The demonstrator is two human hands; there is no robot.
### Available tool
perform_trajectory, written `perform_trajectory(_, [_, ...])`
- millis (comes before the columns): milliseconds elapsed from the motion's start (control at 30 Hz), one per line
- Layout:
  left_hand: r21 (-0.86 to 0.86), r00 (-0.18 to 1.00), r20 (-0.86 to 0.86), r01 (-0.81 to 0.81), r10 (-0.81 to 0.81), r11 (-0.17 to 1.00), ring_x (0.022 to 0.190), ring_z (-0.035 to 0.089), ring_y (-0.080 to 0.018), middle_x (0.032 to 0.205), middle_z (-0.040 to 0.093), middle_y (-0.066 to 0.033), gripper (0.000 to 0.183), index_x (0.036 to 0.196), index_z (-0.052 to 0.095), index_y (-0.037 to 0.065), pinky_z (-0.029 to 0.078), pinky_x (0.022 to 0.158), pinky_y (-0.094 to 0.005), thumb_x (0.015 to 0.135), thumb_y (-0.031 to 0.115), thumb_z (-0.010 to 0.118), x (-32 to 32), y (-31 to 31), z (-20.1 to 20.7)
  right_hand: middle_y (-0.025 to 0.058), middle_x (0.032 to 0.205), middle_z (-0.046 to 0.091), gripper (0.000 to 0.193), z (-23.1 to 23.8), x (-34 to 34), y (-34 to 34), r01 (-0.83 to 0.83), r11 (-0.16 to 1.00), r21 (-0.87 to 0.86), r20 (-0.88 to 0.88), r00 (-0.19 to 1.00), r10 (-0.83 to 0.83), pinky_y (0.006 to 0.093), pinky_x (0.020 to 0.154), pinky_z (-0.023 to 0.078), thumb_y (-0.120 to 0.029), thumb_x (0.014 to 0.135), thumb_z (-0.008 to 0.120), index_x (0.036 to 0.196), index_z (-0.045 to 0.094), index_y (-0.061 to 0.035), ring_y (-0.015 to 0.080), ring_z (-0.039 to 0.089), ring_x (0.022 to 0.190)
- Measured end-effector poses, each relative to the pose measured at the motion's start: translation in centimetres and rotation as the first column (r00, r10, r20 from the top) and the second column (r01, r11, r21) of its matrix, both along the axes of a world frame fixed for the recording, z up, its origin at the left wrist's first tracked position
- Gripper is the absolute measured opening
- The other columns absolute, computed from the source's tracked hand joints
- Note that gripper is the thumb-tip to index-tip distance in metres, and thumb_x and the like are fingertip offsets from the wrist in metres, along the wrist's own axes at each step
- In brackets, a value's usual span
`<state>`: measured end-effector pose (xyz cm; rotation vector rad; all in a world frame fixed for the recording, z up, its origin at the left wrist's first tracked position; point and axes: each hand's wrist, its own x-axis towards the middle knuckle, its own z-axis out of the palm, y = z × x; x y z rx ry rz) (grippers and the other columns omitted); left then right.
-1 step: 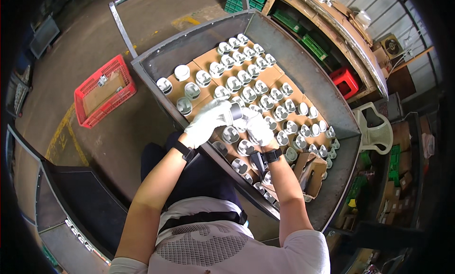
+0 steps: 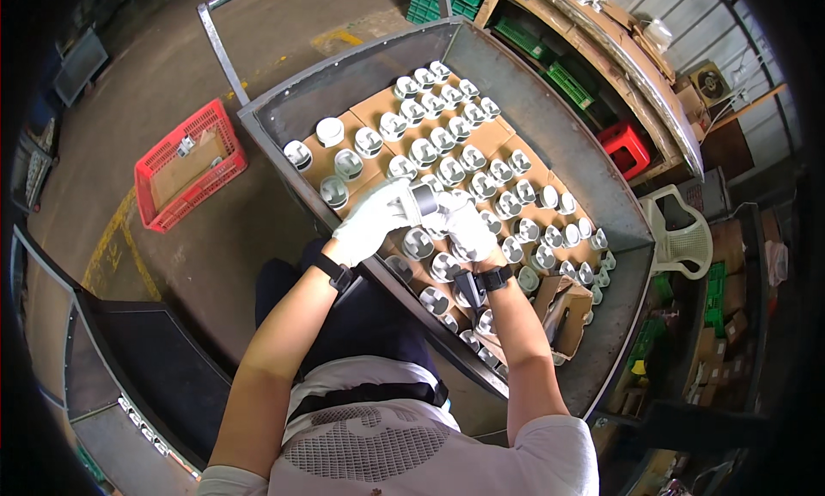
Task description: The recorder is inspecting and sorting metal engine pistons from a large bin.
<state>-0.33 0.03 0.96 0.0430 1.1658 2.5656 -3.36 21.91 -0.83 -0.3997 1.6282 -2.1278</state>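
A silver metal piston (image 2: 423,200) with a dark patch on its side is held up over the cart. My left hand (image 2: 375,214), in a white glove, closes around it from the left. My right hand (image 2: 467,227), also gloved, has its fingers curled against the piston's right side; the glove hides whether a small tool is between them. Below and around both hands, many similar pistons (image 2: 472,158) stand in rows on brown cardboard (image 2: 365,109). Black straps circle both wrists, and a dark piece (image 2: 468,290) hangs beside the right one.
The cart's metal wall (image 2: 550,122) surrounds the pistons. An open cardboard box (image 2: 567,320) lies in its right corner. A red crate (image 2: 191,165) sits on the floor at left. A pale plastic chair (image 2: 679,230), a red stool (image 2: 625,148) and a workbench (image 2: 593,58) stand at right.
Both hands have shifted only very slightly, and the piston has turned a little between them. The rest looks the same.
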Motion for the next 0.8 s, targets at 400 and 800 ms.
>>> perform_trajectory(400, [-0.840,0.776,-0.516,-0.376,-0.363,0.391,0.128,0.049,-0.0227,0.123,0.064,-0.0028,0.027,0.118,0.067,0.014,0.036,0.113,-0.0388,0.094,0.013,0.055,-0.1,-1.9,1.7,0.0083,0.105,0.069,0.037,6.5,-2.8,-2.4,-0.128,0.955,0.267,-0.195,0.963,0.184,0.0282,0.082,0.052,-0.008,0.087,0.071,0.122,0.063,0.0003,0.0124,0.063,0.092])
perform_trajectory(800, [-0.670,0.615,-0.742,-0.675,-0.267,0.308,0.108,0.056,-0.0278,0.112,0.064,-0.0099,0.019,0.104,0.070,0.009,0.042,0.100,-0.0399,0.088,0.016,0.063,-0.1,-1.5,0.4,0.0013,0.086,0.067,0.023,6.3,-2.8,-4.4,0.201,0.807,0.556,-0.406,0.912,0.053,0.0261,0.066,0.049,-0.018,0.095,0.061,0.111,0.069,-0.0018,0.0090,0.058,0.075])
